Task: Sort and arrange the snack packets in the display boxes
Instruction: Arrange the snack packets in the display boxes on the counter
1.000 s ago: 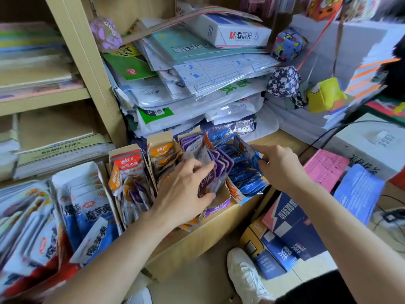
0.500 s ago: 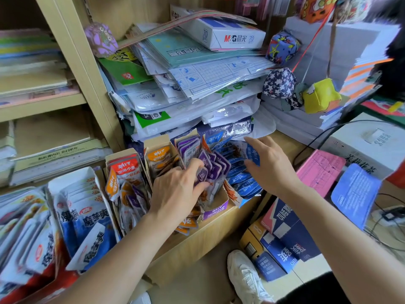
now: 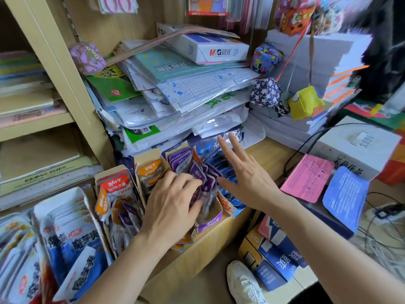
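Left hand [image 3: 173, 207] is down in the purple display box [image 3: 210, 222], fingers curled over the purple packets [image 3: 207, 179], thumb against their front: we're gripping that bunch. Right hand [image 3: 247, 178] holds nothing, fingers straight and spread, over the blue packets [image 3: 230, 170] in the next box to the right; we can't tell if the palm touches them. The boxes sit side by side, touching, along the front of the wooden counter [image 3: 265, 154]. From the left they hold white-and-blue packets [image 3: 74, 238], red-topped packets [image 3: 117, 183] and orange packets [image 3: 151, 170], then the purple and the blue. A few loose orange sachets [image 3: 183, 241] poke out under our left wrist at the counter edge. It's tight at the back, where a slumped stack of plastic-wrapped stationery [image 3: 186, 102] leans right over the box tops. A paper ream [image 3: 210, 49] lies on top of it, and a foil bag [image 3: 232, 134] is wedged just past our right fingertips. Our left hand hides most of the purple box and the front of the orange one. To the right there's a pink slip [image 3: 306, 178] and a blue slip [image 3: 345, 196], a white carton [image 3: 359, 148] and a black cable [image 3: 306, 141]. A yellow cloth cube [image 3: 305, 104] hangs above, and a white shoe [image 3: 243, 281] is on the floor below.
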`<state>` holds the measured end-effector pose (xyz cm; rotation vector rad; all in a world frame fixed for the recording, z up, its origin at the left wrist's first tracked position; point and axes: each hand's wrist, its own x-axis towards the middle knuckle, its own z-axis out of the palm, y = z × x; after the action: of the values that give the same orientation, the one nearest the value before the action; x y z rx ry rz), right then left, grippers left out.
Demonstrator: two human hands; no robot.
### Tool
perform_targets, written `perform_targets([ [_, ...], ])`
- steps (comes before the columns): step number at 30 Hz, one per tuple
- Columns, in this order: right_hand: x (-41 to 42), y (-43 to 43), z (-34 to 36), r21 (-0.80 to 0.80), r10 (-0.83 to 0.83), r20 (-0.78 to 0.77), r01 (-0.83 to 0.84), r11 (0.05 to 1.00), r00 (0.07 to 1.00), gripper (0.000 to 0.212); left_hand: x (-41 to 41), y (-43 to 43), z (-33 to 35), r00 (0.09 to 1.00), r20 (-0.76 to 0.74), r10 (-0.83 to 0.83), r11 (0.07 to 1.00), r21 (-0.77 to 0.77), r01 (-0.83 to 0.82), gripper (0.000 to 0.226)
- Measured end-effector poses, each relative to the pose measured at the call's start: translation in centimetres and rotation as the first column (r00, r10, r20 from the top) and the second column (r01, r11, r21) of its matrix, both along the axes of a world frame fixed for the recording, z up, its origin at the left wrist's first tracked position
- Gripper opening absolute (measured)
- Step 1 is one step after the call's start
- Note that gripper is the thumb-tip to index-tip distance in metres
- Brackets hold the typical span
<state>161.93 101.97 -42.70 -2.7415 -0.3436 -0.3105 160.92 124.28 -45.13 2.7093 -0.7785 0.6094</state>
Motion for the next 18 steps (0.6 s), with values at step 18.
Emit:
perform_targets([
  [18,-1.3,0.9,0.1,-0.173,-0.291,-0.005,0.285,0.943,0.957,0.042,0.3,2.7,1.7,0.963,-0.187,-0.193,0.959,-0.245,0.144,0.046],
])
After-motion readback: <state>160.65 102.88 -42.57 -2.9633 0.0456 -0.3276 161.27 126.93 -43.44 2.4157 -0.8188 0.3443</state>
